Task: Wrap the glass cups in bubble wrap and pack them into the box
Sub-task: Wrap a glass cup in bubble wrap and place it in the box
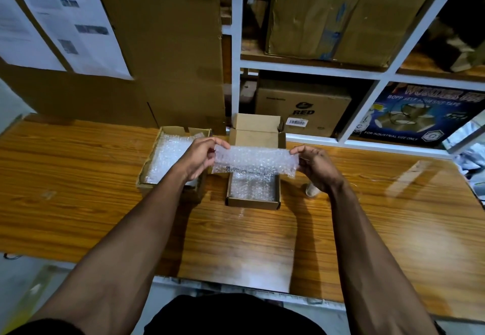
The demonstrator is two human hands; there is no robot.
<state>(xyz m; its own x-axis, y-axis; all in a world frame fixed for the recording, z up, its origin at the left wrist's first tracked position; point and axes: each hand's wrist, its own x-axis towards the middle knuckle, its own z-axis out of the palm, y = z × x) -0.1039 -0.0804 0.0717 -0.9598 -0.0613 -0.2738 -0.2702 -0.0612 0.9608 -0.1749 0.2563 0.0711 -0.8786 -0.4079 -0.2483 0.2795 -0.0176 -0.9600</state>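
Bubble wrap, a clear strip (pixel 256 161), hangs stretched above the small open cardboard box (pixel 253 202), hiding its far half. Left hand (pixel 200 158) and right hand (pixel 316 168) pinch its ends, arms extended. A glass cup (pixel 311 189) sits mostly hidden behind the right wrist.

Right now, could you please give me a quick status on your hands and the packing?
Left hand and right hand stretch a bubble wrap sheet over the small box. Glass cup unwrapped on table. Nothing blocking.

Glossy wood-grain table (pixel 78 177) — behind it white shelving (pixel 236 45) stacked with cartons (pixel 328 14), papers (pixel 65 19) taped left.
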